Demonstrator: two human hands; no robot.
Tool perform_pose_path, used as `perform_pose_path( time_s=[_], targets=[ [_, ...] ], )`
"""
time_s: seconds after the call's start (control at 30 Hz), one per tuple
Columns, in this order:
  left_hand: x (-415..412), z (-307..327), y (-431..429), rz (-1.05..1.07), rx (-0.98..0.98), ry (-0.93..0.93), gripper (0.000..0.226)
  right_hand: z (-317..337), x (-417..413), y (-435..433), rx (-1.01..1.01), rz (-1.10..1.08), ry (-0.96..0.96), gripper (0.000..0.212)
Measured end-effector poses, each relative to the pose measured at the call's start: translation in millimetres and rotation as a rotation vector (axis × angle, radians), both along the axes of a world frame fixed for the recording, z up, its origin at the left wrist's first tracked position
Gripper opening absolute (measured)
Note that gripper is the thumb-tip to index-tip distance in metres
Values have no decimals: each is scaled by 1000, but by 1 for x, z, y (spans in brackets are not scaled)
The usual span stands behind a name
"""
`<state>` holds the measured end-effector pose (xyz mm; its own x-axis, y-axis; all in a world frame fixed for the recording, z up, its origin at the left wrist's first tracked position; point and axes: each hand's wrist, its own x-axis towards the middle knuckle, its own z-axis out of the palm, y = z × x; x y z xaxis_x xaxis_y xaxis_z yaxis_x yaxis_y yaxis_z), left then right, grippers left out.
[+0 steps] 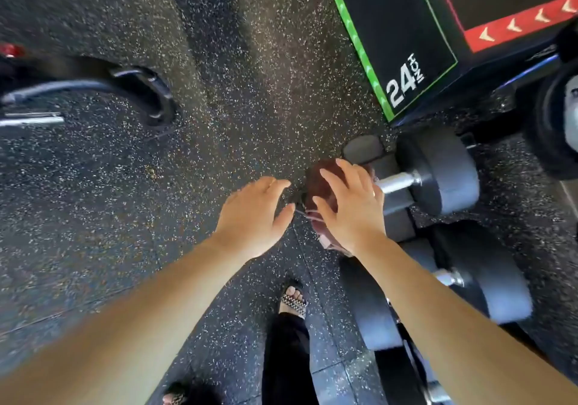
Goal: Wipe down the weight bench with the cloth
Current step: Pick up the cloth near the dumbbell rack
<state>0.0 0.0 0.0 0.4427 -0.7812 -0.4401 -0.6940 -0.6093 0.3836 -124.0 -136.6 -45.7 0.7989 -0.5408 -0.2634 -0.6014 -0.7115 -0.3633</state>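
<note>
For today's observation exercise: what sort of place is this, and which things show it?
Most likely a gym: speckled rubber floor, grey dumbbells lying on it, and a black jump box marked 24 inch.

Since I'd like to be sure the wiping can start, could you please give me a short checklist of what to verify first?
1. Cloth located, on the floor by the dumbbells: ok.
2. Right hand gripping the cloth: cannot tell, fingers spread over it.
3. Left hand free: ok, open and empty.
4. Weight bench in view: not ok.
5. Foot clear of the dumbbells: ok.
</note>
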Motion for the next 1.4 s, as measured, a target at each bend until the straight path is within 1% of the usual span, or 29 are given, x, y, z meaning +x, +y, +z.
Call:
perform_pose_path(
  time_s=[0.1, 0.17, 0.27, 0.33, 0.43, 0.53, 0.7, 0.77, 0.87, 0.97, 1.1, 1.27, 1.4],
  targets=[
    [9, -18, -7, 52, -27, 17, 48, -19, 4, -6, -40, -53, 42, 54],
    [13, -28, -10, 77, -3, 29, 47, -31, 5, -7, -42, -76, 77, 57],
    [14, -40, -12, 98, -4, 43, 47, -44, 8, -12, -65, -123, 133, 68],
    [14, -46, -12, 94, 8, 56, 47, -49, 8, -13, -38, -174, 187, 80],
    [13, -51, -12, 83, 22, 72, 47, -53, 5, -14, 27, -237, 163, 88],
    [15, -50, -11, 80, 45, 83, 47, -53, 3, -14, 49, -267, 110, 81],
    [23, -32, -12, 62, 27, 81, 47, -41, 0, -11, 39, -306, 25, 59],
    [29, -18, -11, 63, 11, 71, 47, -27, -1, -6, 27, -293, 11, 55],
    [44, 8, -4, 71, -27, 60, 47, 0, 7, 6, 28, -244, -5, 55],
    [66, 37, 15, 84, -65, 42, 47, 34, 31, 25, 57, -194, -54, 57],
    [108, 73, 59, 125, -118, 20, 47, 82, 84, 64, 118, -163, -129, 58],
    [179, 109, 133, 143, -134, -13, 46, 121, 169, 129, 171, -143, -226, 60],
    [251, 141, 200, 191, -135, -79, 46, 144, 250, 190, 218, -126, -289, 60]
  ],
)
